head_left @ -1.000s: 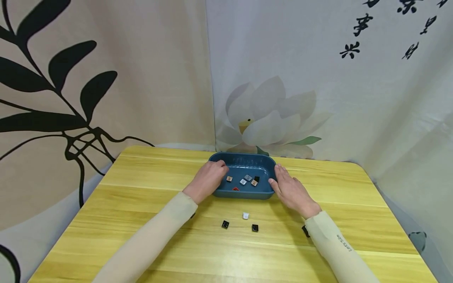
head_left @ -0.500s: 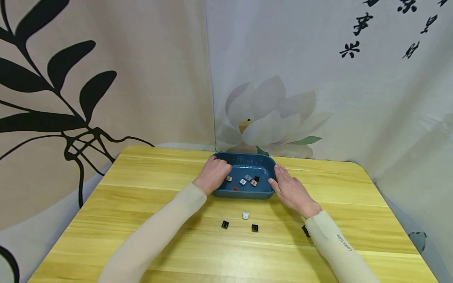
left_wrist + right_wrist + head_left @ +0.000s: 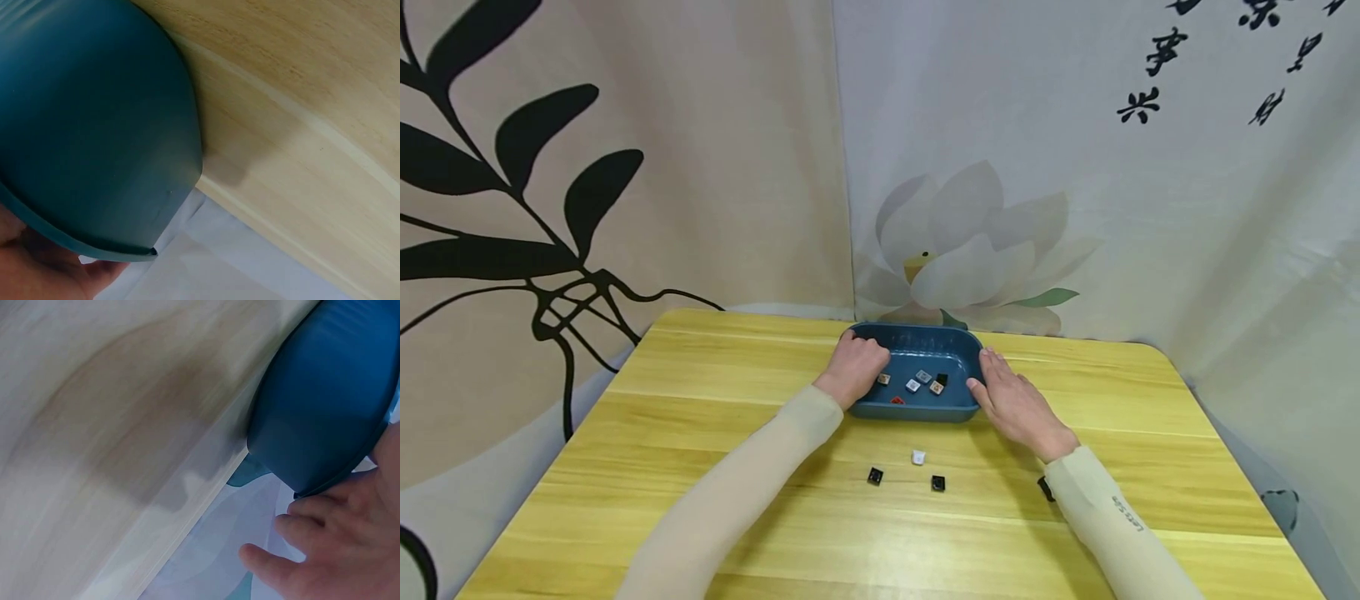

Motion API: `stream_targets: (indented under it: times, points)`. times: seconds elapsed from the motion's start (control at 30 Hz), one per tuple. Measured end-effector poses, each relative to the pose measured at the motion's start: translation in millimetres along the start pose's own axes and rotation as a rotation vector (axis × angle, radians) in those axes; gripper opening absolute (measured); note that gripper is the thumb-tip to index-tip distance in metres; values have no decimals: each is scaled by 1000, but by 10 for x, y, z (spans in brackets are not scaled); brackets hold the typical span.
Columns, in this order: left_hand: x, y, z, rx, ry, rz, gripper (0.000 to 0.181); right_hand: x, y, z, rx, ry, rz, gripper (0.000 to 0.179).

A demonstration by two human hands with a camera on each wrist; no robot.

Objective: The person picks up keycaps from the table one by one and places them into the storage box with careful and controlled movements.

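A dark blue rectangular tray (image 3: pixel 917 414) with rounded corners stands near the table's far edge. My left hand (image 3: pixel 853 368) grips its left rim with curled fingers; the left wrist view shows that hand (image 3: pixel 59 272) at the rim, partly hidden behind the tray wall (image 3: pixel 100 137). Along the opposite end, my right hand (image 3: pixel 1018 404) rests with fairly straight fingers and its thumb at the rim. Inside the tray lie several small square pieces: whitish ones (image 3: pixel 913 386), tan ones (image 3: pixel 936 388), a black one (image 3: pixel 942 379) and a red one (image 3: pixel 897 401).
On the wooden table (image 3: pixel 760 533), in front of the tray, sit a small white square piece (image 3: pixel 918 457) and two black ones, one left (image 3: pixel 876 476) and one right (image 3: pixel 938 483). A printed curtain (image 3: pixel 737 167) hangs right behind the table.
My left hand has shifted slightly right at the tray's left end, its fingers curling more over the rim. The right hand, the tray and the small pieces stay where they were.
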State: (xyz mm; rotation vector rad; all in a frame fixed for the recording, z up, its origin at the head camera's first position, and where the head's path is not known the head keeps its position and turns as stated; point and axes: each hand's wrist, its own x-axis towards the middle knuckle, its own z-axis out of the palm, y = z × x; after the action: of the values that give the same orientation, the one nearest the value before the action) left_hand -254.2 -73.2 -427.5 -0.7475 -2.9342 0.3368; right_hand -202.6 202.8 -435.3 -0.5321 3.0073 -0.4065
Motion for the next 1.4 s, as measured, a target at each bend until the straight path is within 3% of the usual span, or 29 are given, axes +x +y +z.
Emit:
stream_targets:
  times: [0.27,0.53,0.67,0.9,1.13,1.4]
  points:
    - [-56,-34,-12,-29,19,-4,21,0,-10,-3,-4,1,-4,69]
    - [-209,-42,-58,-197,236,3,20,-13,10,11,0,-3,-9,69]
    - [-329,-24,-109,-289,309,1,25,-13,25,23,3,-3,-7,70]
    - [-624,63,-226,-370,353,78,33,-2,22,7,-3,0,-3,70]
    - [-857,139,-223,-406,417,158,39,12,20,-11,-9,-6,-1,71]
    - [-1058,236,-141,-408,387,249,46,11,17,0,-10,-3,0,71]
